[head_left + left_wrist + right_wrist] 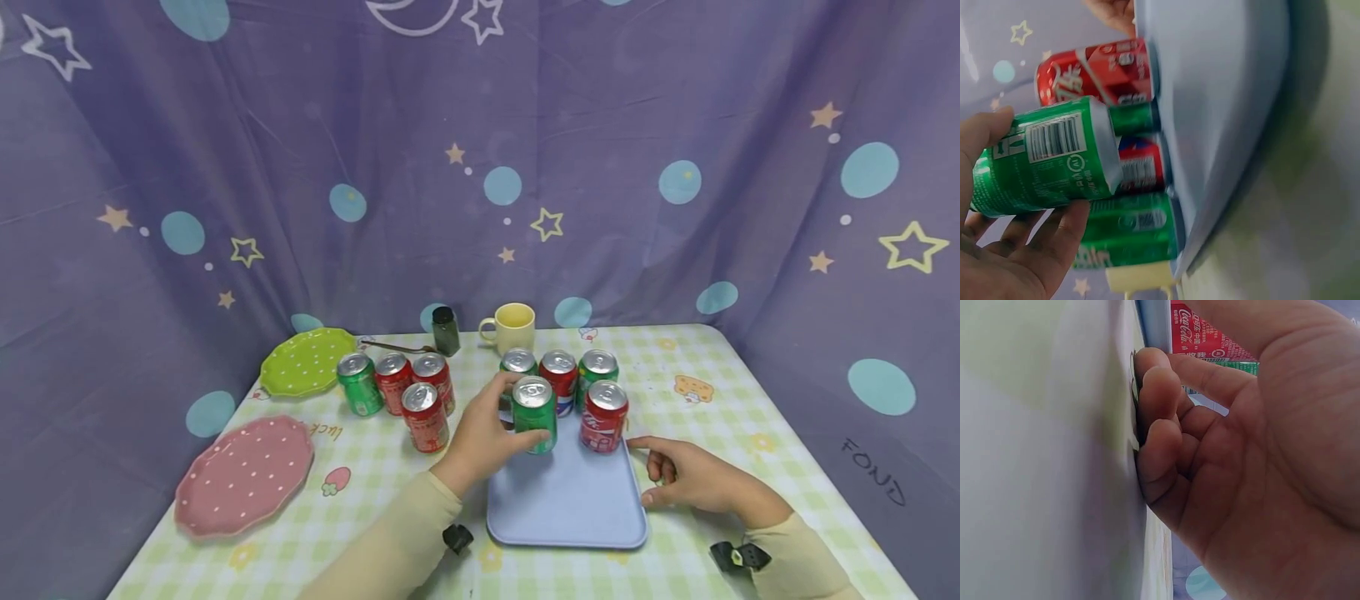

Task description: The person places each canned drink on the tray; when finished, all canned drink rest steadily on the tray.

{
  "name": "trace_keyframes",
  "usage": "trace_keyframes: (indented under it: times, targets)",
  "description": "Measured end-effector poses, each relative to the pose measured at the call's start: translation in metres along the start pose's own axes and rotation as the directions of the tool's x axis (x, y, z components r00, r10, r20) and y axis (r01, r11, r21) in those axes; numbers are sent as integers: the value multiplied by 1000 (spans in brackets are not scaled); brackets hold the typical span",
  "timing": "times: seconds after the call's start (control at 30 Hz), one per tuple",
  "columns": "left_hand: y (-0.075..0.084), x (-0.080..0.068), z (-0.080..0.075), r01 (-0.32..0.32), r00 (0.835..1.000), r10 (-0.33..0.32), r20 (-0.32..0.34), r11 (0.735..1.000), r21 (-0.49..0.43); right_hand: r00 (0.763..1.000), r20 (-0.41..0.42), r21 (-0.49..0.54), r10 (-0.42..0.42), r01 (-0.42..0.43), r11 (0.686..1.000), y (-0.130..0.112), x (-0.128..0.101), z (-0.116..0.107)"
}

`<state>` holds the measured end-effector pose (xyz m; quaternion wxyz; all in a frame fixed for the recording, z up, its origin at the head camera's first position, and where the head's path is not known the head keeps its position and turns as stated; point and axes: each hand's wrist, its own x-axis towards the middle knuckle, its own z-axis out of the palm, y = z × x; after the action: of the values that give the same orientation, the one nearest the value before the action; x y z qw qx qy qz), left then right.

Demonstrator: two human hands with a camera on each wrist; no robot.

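My left hand [495, 429] grips a green soda can [534, 414] upright over the far left part of the light blue tray [566, 500]. In the left wrist view the green can [1047, 156] hangs slightly off the tray [1222, 94], with my thumb and fingers [1054, 240] around it. A red cola can [603, 417] stands on the tray to the right. Three more cans [558, 375] stand in a row at the tray's far edge. My right hand [690, 475] rests on the table at the tray's right edge, its fingers [1160, 400] curled, holding nothing.
Several cans [393, 383] stand grouped left of the tray. A green dotted plate [307, 362] and a pink dotted plate [243, 475] lie at the left. A yellow mug [512, 327], a dark jar [446, 331] and a spoon [393, 345] sit at the back. Purple curtains surround the table.
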<state>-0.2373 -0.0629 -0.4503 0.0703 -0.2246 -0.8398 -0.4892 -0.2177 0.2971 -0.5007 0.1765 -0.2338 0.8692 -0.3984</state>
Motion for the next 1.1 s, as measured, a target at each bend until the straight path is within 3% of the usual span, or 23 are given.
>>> trace_keyframes:
  times: [0.17, 0.43, 0.8, 1.1]
  targets:
    - [-2, 6, 19, 33, 998, -33, 52, 999, 13, 1000, -4, -2, 4, -4, 1000, 3, 1, 0]
    - [-8, 16, 38, 41, 998, -44, 48, 997, 73, 1000, -6, 1, 3, -3, 1000, 5, 2, 0]
    - [-8, 21, 45, 90, 995, -93, 21, 987, 130, 1000, -7, -10, 6, -6, 1000, -1, 1, -1]
    - [-7, 20, 49, 86, 996, -80, -42, 981, 173, 1000, -3, -3, -5, 5, 1000, 0, 0, -1]
